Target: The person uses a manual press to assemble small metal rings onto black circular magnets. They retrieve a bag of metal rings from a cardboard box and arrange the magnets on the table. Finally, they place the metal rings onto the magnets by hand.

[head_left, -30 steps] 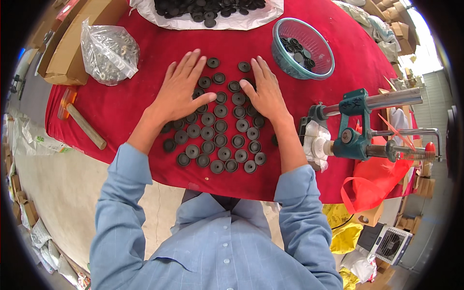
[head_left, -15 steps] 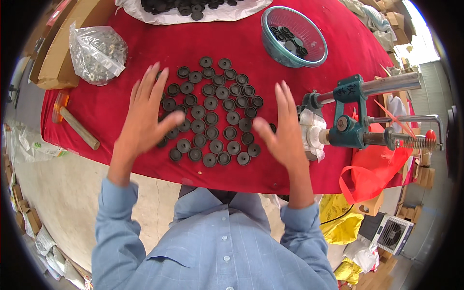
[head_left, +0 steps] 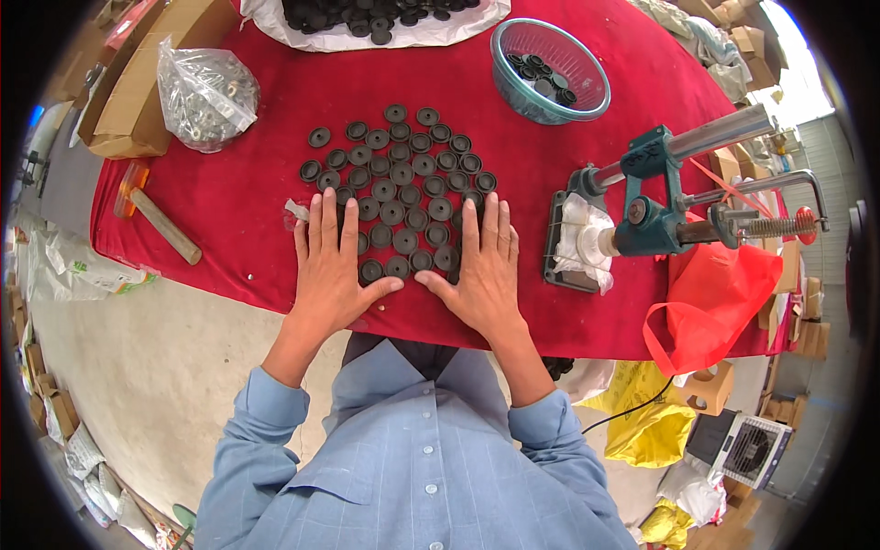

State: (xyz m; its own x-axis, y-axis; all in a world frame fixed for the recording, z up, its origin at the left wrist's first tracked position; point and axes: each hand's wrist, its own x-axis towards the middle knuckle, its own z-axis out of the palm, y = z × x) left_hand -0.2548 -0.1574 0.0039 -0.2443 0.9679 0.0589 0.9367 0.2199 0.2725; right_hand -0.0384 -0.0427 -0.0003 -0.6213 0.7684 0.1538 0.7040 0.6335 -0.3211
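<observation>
Discs (head_left: 401,173), black, round and rimmed, lay clustered on the red cloth-covered table (head_left: 431,78). At their near side, the bare left hand (head_left: 328,275) and bare right hand (head_left: 487,277) spread wide, hiding some; contact beneath couldn't be told. The far white sheet (head_left: 316,42) was cut off.

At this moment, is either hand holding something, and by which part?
Nothing appears held: the left hand and right hand are open over black discs.
</observation>
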